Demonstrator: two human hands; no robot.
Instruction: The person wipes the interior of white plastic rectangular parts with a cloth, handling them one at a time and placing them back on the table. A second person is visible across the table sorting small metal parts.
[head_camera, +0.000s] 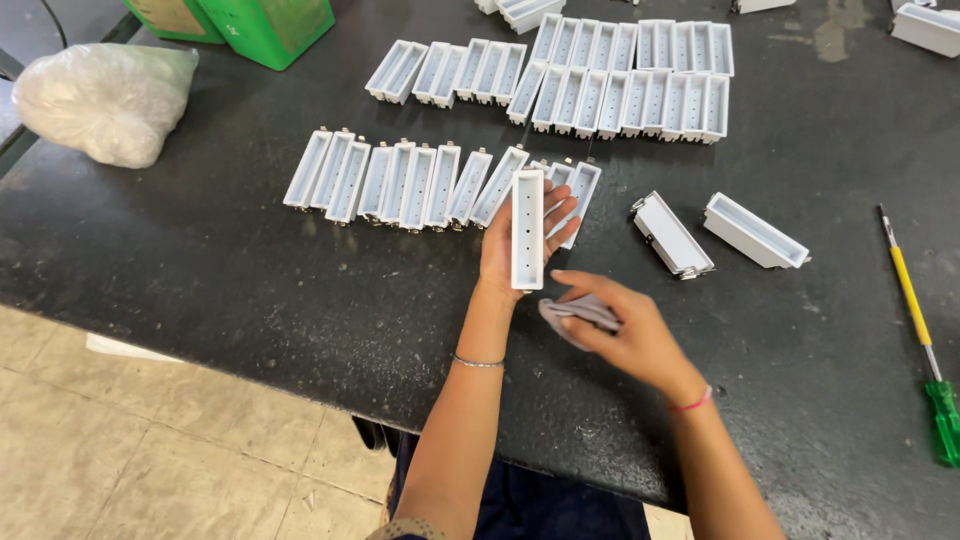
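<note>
L hand (510, 240) grips white tray (527, 230) (upright); R hand (625, 335) holds cloth (578, 312).

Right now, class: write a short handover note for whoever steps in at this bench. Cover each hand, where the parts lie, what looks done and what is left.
Left hand: holds one white housing upright over the table, open side toward the camera.
Right hand: grips a grey cloth, just below the housing, not touching it.
Near row: housings side by side, with metal clips at their ends.
Far rows: more housings, packed close.
Two loose housings lie to the right; a screwdriver lies at the far right.
Which pieces are already wiped cannot be told; the held one is in hand.
</note>
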